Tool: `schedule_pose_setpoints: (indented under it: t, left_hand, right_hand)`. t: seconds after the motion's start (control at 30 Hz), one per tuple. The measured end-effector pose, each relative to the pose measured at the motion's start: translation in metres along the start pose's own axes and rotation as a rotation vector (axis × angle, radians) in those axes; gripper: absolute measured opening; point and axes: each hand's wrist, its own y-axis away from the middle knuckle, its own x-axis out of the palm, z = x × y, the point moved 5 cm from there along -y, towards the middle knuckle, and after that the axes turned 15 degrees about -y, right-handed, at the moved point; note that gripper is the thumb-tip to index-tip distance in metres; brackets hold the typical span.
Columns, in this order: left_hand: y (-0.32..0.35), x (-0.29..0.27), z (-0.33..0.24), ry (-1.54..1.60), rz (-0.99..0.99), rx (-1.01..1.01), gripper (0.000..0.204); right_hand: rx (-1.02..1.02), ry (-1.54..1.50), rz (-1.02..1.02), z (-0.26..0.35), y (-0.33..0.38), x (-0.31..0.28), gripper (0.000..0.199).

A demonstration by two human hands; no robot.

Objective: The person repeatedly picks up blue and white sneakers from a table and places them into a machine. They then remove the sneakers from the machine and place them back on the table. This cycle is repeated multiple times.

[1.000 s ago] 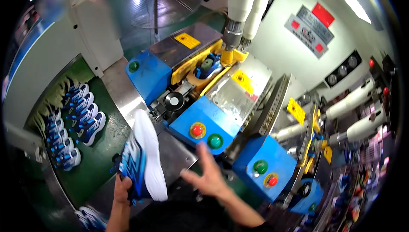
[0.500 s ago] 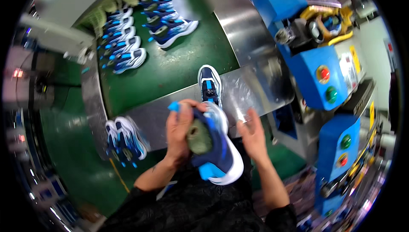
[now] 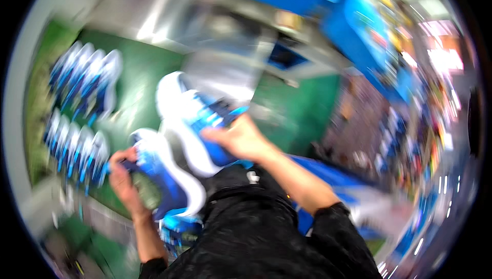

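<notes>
While gripped one per hand, two blue-and-white sports shoes held above the lap, clear of the green conveyor belt (image 3: 143,84). Upper shoe (image 3: 197,120) clamped in the right hand (image 3: 241,140), fingers curled over the blue upper near the collar, white sole turned toward the left and the toe pointing up toward the belt's near edge; grip at the collar judged to allow turning the sole into view. Lower shoe (image 3: 164,176) held by the left hand (image 3: 120,174), fingers wrapped round the heel end, white sole edge facing right, close beside the upper shoe; actual contact between the two not resolvable through motion blur. Greenish insert visible inside the lower shoe's opening, probably a last. Held side by side, likely for comparison as a pair.

Further out: two rows of matching shoes (image 3: 82,110) standing along the left edge of the belt, toes angled alike. Metal plate (image 3: 225,74) at the belt's far edge, blue machine housings (image 3: 359,28) beyond it. Another blue shoe (image 3: 177,228) low beneath the left forearm, just beside the dark garment (image 3: 256,238).
</notes>
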Motion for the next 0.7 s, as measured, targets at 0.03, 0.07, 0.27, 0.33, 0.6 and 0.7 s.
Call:
schedule_pose_setpoints:
  t: [0.03,0.07,0.27,0.33,0.6,0.7]
  left_hand:
    - [-0.041,-0.010,0.021,-0.028,0.150,-0.009,0.044]
    - [-0.043,0.018,-0.001,-0.072,0.201,0.033,0.044]
    - [0.115,0.186,-0.179,0.662,1.237,0.466,0.052]
    - [0.203,0.222,-0.190,0.808,1.507,0.332,0.053]
    - [0.528,0.278,-0.188,0.503,2.544,0.358,0.017]
    - [0.621,0.313,-0.163,0.079,2.493,0.920,0.022]
  right_hand:
    - [-0.057,-0.009,-0.182,0.001,0.028,0.016,0.049]
    - [-0.147,0.010,-0.269,0.028,0.079,0.003,0.053]
    - [-0.675,-0.102,-0.762,0.002,0.373,-0.047,0.056]
    - [-0.700,-0.330,-1.022,-0.056,0.466,-0.054,0.050]
    - [-0.223,-0.393,-2.487,-0.313,0.696,0.078,0.066]
    - [-0.202,-0.235,-2.658,-0.348,0.735,0.031,0.062]
